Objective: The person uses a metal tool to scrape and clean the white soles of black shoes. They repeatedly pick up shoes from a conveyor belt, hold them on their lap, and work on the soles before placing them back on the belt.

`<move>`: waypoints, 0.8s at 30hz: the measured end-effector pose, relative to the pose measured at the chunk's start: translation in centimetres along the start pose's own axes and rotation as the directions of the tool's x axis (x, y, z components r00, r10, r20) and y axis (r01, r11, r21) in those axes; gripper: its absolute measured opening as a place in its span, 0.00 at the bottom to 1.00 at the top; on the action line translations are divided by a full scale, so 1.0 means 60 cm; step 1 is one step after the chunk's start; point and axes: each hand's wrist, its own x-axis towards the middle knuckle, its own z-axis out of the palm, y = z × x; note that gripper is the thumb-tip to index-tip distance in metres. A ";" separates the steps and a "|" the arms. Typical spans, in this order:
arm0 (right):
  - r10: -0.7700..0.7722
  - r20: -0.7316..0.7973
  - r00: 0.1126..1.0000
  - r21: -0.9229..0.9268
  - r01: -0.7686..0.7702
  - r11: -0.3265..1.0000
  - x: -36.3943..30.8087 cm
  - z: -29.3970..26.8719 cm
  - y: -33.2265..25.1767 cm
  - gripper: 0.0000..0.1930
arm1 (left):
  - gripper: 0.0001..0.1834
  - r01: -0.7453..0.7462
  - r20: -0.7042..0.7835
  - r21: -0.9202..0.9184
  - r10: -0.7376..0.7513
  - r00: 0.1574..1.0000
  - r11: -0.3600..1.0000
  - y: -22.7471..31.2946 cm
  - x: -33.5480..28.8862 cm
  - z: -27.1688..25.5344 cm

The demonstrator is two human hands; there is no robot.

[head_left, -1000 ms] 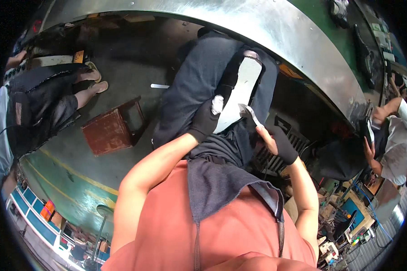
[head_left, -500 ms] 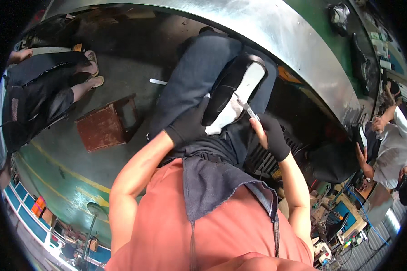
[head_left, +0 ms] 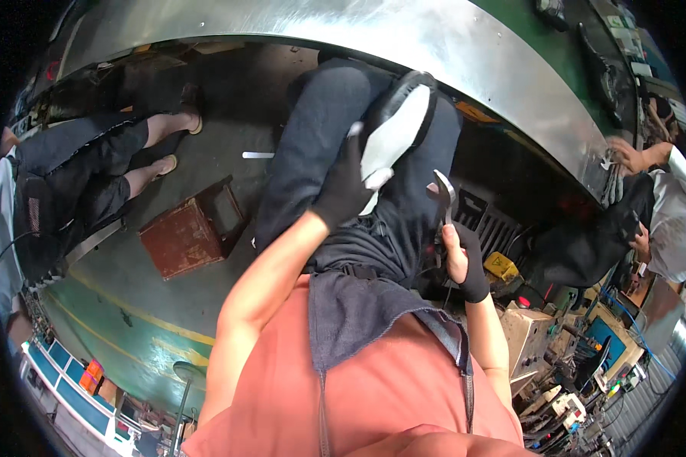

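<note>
A black shoe upper (head_left: 424, 82) with a long white bottom piece (head_left: 396, 128) facing up lies lengthwise across my thighs. My left hand (head_left: 344, 183), in a black glove with pale fingertips, is closed around its near end, the thumb side over the white surface. Apart from the shoe, to its right, my right hand (head_left: 461, 255) is closed on a silver metal tool (head_left: 449, 199) with a curved head pointing up. Its glove leaves the thumb bare. Whether the tool has one handle or two is hidden by the hand.
A metal bench edge (head_left: 404, 38) curves across ahead of my knees. On the left floor stands a reddish-brown stool (head_left: 181, 238); beyond it is a person in dark clothes (head_left: 76, 175). Another person (head_left: 667, 221) works at right. Machinery (head_left: 564, 365) stands near my right elbow.
The tool has come off the shoe and moved right and nearer me with my right hand. My left hand has shifted onto the white bottom, and the shoe has turned slightly.
</note>
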 end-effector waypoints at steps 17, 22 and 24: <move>-0.441 0.558 0.703 -0.804 0.589 -0.080 0.151 -0.012 -0.092 0.16 | 0.32 -0.101 0.044 -0.322 0.122 0.992 0.941 -0.027 -0.049 -0.013; -0.158 0.665 0.730 -0.630 0.662 0.407 0.187 -0.064 -0.082 0.22 | 0.27 -0.179 -0.293 -0.104 0.142 0.945 0.978 -0.015 -0.014 0.048; 0.303 0.661 0.687 -0.477 0.072 0.876 0.182 -0.068 -0.137 0.25 | 0.28 -0.189 -0.201 -0.081 0.170 0.965 0.979 -0.036 -0.004 0.053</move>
